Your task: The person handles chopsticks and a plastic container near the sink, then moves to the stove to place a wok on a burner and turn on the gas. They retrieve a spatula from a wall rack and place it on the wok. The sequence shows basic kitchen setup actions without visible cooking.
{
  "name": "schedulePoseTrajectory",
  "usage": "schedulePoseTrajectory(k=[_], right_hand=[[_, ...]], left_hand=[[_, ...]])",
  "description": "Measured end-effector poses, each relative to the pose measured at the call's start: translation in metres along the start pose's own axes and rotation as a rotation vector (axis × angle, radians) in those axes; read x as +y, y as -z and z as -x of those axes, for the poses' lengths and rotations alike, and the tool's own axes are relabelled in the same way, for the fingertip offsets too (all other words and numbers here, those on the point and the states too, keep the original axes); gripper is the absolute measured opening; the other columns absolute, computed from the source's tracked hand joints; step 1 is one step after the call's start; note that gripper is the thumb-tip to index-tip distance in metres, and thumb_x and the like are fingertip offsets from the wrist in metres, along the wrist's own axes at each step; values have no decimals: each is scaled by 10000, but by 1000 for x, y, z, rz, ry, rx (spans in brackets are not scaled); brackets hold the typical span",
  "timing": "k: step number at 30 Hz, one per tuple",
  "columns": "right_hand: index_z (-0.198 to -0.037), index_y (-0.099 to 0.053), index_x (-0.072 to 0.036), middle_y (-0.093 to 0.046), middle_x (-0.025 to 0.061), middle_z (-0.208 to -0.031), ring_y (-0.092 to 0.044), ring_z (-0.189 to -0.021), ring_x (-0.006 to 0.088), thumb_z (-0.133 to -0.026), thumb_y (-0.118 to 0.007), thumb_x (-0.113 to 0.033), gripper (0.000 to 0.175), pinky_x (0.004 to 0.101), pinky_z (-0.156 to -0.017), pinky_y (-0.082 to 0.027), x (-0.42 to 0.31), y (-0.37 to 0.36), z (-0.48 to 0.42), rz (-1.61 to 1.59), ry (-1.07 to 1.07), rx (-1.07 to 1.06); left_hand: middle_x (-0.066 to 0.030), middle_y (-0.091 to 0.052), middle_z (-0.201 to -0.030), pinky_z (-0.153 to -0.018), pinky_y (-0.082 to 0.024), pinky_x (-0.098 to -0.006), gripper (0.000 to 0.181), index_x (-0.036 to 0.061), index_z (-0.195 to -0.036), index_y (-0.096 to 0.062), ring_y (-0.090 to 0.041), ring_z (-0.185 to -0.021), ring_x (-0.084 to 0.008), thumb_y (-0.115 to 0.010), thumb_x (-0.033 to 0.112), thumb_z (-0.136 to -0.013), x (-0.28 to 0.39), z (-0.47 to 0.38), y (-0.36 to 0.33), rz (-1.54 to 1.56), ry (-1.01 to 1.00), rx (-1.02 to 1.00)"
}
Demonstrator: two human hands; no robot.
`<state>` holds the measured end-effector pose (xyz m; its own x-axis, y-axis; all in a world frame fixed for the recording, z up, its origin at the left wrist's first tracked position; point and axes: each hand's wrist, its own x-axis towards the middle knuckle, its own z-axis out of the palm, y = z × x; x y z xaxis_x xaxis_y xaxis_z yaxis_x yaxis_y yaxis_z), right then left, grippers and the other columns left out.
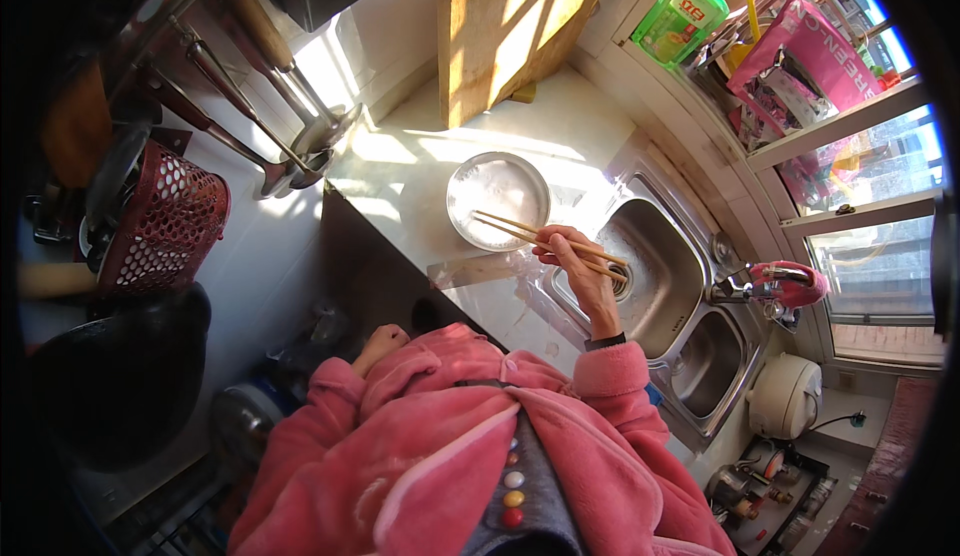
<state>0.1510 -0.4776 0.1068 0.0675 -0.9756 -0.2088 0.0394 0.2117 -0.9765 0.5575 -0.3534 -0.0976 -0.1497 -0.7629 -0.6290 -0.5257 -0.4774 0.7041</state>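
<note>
My right hand (574, 263) grips a pair of wooden chopsticks (504, 226). Their tips reach over the inside of a round, shallow metal pan (545, 207) on the pale countertop (390, 196). Whitish material covers the pan's bottom; glare hides whether it is liquid. The chopsticks' other ends stick out behind my hand, above the large basin of a steel sink (667, 286). My left hand (384, 344) is low at my left side, by the pink robe (442, 443). Its fingers are curled and partly hidden, so what it may hold does not show.
A wooden board (510, 23) stands upright behind the pan. Ladles and a spatula (300, 166) hang at left, beside a red perforated basket (169, 218) and a dark wok (124, 383). A faucet (739, 289) rises beyond the sink. Green soap bottle (682, 15) on the window ledge.
</note>
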Motion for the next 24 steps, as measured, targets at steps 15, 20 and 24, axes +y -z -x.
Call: schedulePoseTrajectory(k=[15, 20, 24], right_hand=[[-1135, -693, 15, -717, 112, -969, -717, -847, 182, -1028, -593, -216, 274, 293, -761, -599, -32, 6, 9, 137, -83, 167], [-1179, -669, 40, -713, 123, -1030, -699, -910, 190, -1027, -600, -227, 314, 300, -827, -581, -10, 3, -4, 271, 98, -38], [-1156, -679, 25, -713, 118, -1023, -706, -889, 192, -1024, -608, -220, 287, 298, -804, -592, 6, 2, -2, 65, 60, 85]], left_hand=[[-102, -717, -839, -729, -539, -331, 240, -22, -904, -710, -656, -782, -162, -614, 196, -929, 6, 8, 5, 2, 4, 45], [-116, -721, -838, -732, -540, -340, 242, -13, -886, -717, -672, -786, -185, -607, 200, -915, 1, 8, -1, -48, 62, 6], [-153, -740, -852, -760, -554, -366, 273, 5, -880, -741, -715, -795, -243, -600, 238, -884, -1, 7, -1, 25, 18, 49]])
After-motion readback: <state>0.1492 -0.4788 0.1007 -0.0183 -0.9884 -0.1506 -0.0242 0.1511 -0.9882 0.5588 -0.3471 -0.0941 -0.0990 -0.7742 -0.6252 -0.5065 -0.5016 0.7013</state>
